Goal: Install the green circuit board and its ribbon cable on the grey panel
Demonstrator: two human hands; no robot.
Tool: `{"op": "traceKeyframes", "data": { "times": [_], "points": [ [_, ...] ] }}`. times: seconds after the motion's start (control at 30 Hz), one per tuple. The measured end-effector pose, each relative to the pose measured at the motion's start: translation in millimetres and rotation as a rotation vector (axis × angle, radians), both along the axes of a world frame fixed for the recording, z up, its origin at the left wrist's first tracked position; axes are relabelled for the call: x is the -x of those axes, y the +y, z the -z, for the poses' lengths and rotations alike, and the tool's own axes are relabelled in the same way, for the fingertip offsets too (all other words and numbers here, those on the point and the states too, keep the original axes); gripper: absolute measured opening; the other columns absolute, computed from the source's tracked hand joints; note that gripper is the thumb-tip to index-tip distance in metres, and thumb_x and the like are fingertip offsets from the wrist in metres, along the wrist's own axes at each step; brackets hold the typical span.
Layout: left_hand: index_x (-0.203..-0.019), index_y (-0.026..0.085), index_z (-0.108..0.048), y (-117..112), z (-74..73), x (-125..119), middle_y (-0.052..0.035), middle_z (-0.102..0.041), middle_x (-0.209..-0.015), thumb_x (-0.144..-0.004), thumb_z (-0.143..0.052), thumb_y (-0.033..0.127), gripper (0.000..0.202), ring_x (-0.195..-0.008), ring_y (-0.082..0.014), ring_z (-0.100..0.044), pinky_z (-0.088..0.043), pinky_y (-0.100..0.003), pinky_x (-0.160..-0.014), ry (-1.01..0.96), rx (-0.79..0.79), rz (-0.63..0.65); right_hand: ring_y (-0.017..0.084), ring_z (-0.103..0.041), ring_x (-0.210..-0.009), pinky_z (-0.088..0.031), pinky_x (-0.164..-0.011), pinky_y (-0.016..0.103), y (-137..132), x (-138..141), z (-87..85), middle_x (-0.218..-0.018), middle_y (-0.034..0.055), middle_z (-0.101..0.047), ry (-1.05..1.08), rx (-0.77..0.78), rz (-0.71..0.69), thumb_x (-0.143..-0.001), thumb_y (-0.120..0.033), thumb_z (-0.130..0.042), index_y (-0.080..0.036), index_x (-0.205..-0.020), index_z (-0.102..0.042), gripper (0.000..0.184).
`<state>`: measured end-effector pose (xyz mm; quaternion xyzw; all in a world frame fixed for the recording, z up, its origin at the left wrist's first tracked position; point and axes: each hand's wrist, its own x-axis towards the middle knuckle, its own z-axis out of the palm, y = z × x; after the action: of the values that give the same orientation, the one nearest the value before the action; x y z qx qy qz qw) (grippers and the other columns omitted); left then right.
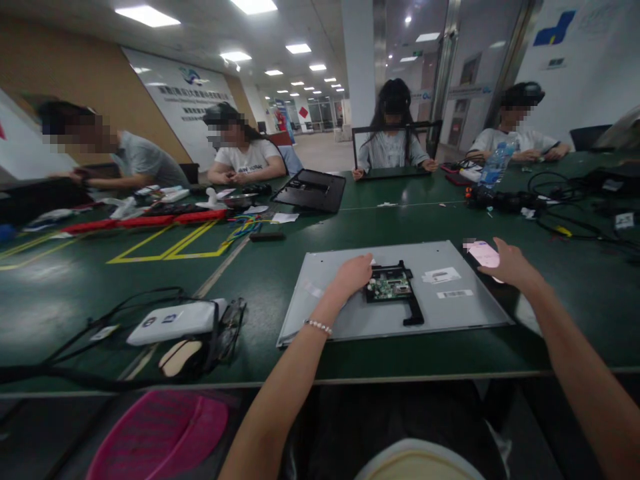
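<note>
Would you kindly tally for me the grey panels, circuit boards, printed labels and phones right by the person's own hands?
Grey panel: 1
Circuit board: 1
Printed labels: 2
Phone: 1
Total: 5

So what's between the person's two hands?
In the head view, a green circuit board and white labels lie between the left hand and right hand.

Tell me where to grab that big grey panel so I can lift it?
Probably by its bare left and right edges, one hand from each side. The grey panel lies flat and wide on the table, and the circuit board sits mid-panel beside the left hand, so keep fingers off there.
</note>
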<state>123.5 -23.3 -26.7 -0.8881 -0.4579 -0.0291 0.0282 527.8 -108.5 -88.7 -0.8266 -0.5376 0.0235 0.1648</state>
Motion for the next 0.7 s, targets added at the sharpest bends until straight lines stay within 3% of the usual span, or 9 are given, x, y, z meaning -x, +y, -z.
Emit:
{"op": "traceKeyframes", "data": {
  "times": [0.17,0.3,0.5,0.6,0.7],
  "points": [
    [-0.108,0.016,-0.051,0,-1.0,-1,-0.0106,-0.066,-0.102,-0.095,-0.034,0.021,0.023,-0.093,-0.0208,-0.063,-0.047,-0.029,-0.077,0.007,0.006,0.002,0.038,-0.050,-0.117,-0.042,-0.086,0.041,3,1,-3.6,-0.131,0.0267,-0.041,0.023,-0.032,0.023,-0.068,-0.049,-0.070,-0.015,-0.149,-0.014,0.104],
    [-0.108,0.015,-0.051,0,-0.8,-1,-0.0108,-0.066,-0.101,-0.095,-0.035,0.022,0.022,-0.093,-0.0208,-0.064,-0.047,-0.029,-0.077,0.006,0.012,-0.004,0.039,-0.049,-0.118,-0.041,-0.082,0.040,0,-14,-4.1,-0.129,0.0287,-0.040,0.031,-0.031,0.100,-0.068,-0.051,-0.070,-0.017,-0.149,-0.013,0.105],
    [-0.108,0.016,-0.051,0,-0.4,0,-0.0100,-0.066,-0.100,-0.094,-0.035,0.021,0.022,-0.091,-0.0201,-0.064,-0.047,-0.028,-0.076,0.000,0.006,-0.006,0.043,-0.052,-0.113,-0.040,-0.073,0.045,-11,-41,-3.6,-0.130,0.0329,-0.038,0.077,-0.029,0.252,-0.067,-0.048,-0.071,-0.020,-0.149,-0.015,0.102],
    [-0.107,0.015,-0.051,0,-0.4,-1,-0.0103,-0.066,-0.099,-0.094,-0.036,0.020,0.021,-0.090,-0.0206,-0.064,-0.047,-0.028,-0.075,0.000,0.001,-0.004,0.046,-0.051,-0.111,-0.041,-0.074,0.048,-15,-39,-4.0,-0.132,0.0327,-0.037,0.080,-0.031,0.292,-0.069,-0.047,-0.069,-0.022,-0.149,-0.016,0.099],
    [-0.107,0.015,-0.051,1,0.1,-1,-0.0103,-0.066,-0.099,-0.094,-0.036,0.020,0.022,-0.090,-0.0208,-0.064,-0.047,-0.028,-0.075,0.001,-0.003,0.001,0.049,-0.046,-0.116,-0.040,-0.080,0.057,-11,-26,-5.8,-0.134,0.0303,-0.039,0.003,-0.093,0.244,-0.072,-0.048,-0.065,-0.021,-0.147,-0.025,0.089]
  ]
}}
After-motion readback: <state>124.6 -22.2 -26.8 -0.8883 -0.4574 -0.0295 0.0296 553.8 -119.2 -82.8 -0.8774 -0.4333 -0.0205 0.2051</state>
